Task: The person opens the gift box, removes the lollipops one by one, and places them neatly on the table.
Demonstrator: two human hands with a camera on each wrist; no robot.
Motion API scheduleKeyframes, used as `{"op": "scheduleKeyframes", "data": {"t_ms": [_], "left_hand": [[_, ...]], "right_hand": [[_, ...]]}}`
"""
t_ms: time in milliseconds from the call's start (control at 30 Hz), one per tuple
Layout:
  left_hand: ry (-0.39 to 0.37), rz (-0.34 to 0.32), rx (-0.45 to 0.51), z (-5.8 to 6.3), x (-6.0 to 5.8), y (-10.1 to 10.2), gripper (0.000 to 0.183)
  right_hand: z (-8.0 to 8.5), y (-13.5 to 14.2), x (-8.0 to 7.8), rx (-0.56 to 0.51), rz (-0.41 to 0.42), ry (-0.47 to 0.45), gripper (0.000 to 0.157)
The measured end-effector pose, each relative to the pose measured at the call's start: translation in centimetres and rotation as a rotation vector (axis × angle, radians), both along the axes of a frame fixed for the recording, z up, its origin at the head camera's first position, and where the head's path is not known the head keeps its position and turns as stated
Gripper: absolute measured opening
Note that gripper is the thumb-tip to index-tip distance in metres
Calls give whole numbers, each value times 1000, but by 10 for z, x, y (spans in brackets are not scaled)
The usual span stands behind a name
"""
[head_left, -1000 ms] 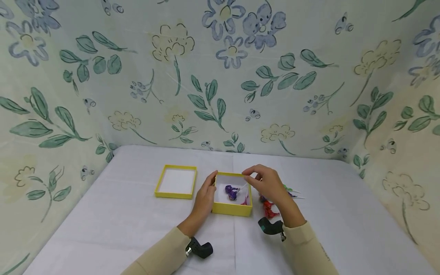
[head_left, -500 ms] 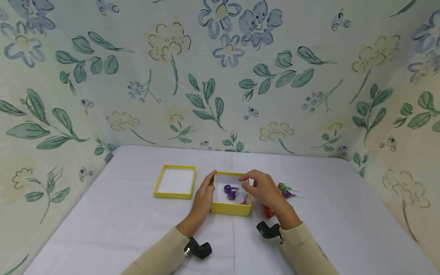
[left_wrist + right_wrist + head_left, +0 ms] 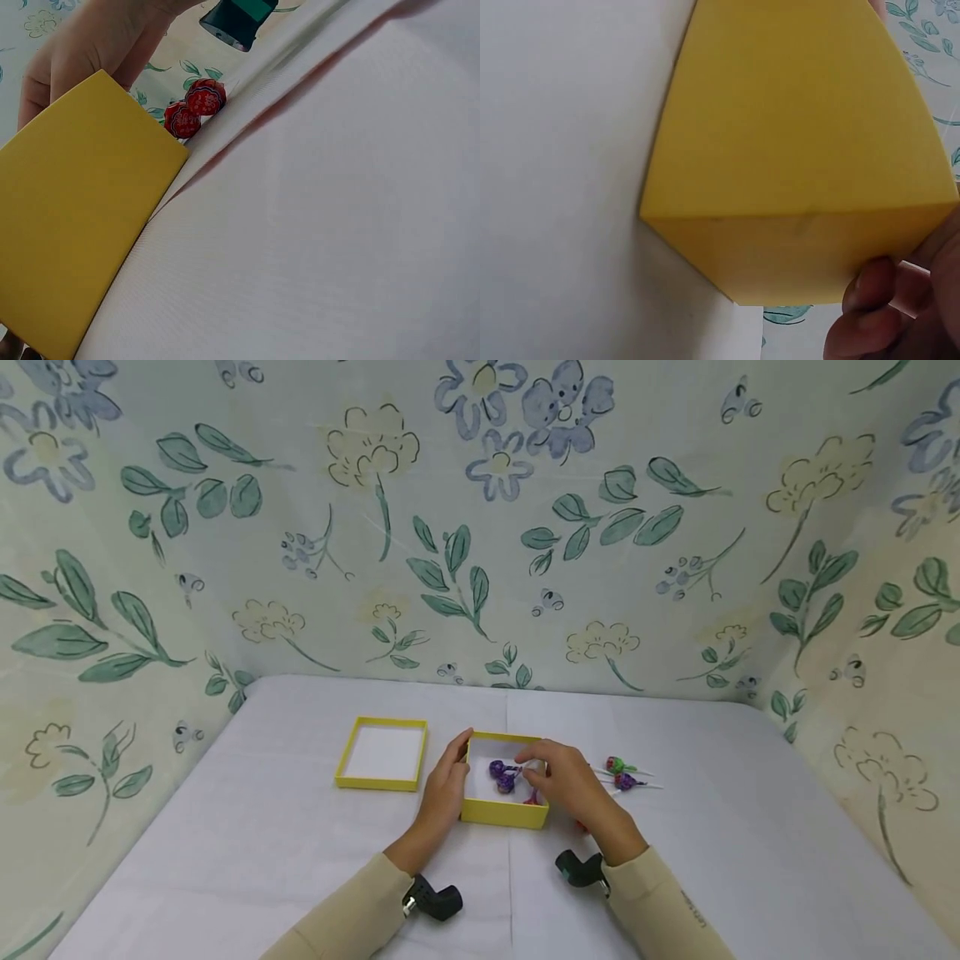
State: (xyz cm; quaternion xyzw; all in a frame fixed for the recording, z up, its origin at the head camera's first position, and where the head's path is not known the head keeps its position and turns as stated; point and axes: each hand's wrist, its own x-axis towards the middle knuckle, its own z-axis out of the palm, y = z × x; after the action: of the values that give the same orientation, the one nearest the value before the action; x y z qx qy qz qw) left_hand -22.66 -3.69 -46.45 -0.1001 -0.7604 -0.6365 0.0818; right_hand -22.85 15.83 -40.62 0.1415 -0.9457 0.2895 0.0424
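An open yellow box (image 3: 504, 814) with a white inside stands on the white-covered table. My left hand (image 3: 444, 783) holds it along its left wall. Inside lie purple-wrapped lollipops (image 3: 504, 782) and a pink wrapper end (image 3: 532, 797) near the front right corner. Reaching over the right wall, my right hand (image 3: 564, 775) pinches a lollipop's stick with thumb and index finger beside the purple wrappers. The right wrist view shows curled fingers (image 3: 874, 307) of this hand outside the box's side wall.
A shallow yellow lid (image 3: 381, 785) with a white inside lies left of the box. Right of my right hand are a green lollipop (image 3: 615, 765) and a purple lollipop (image 3: 625, 782). Red lollipops (image 3: 196, 106) show beyond the box. Floral cloth (image 3: 450, 560) hangs behind the table.
My right hand has moved left and down, farther over the box, its fingertips now beside the purple wrappers. More of the green and purple lollipops shows; the left hand stays at the wall.
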Motion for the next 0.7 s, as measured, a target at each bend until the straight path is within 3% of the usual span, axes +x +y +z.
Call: {"op": "scheduleKeyframes", "data": {"t_ms": [400,700], "left_hand": [[-6,-6,-15,0,0,0,53],[-17,-7,-10,-2,-2,0,52]], "right_hand": [[0,-5,-2,98,-36,-22,14],[4,-12,3,210,-36,30,12]]}}
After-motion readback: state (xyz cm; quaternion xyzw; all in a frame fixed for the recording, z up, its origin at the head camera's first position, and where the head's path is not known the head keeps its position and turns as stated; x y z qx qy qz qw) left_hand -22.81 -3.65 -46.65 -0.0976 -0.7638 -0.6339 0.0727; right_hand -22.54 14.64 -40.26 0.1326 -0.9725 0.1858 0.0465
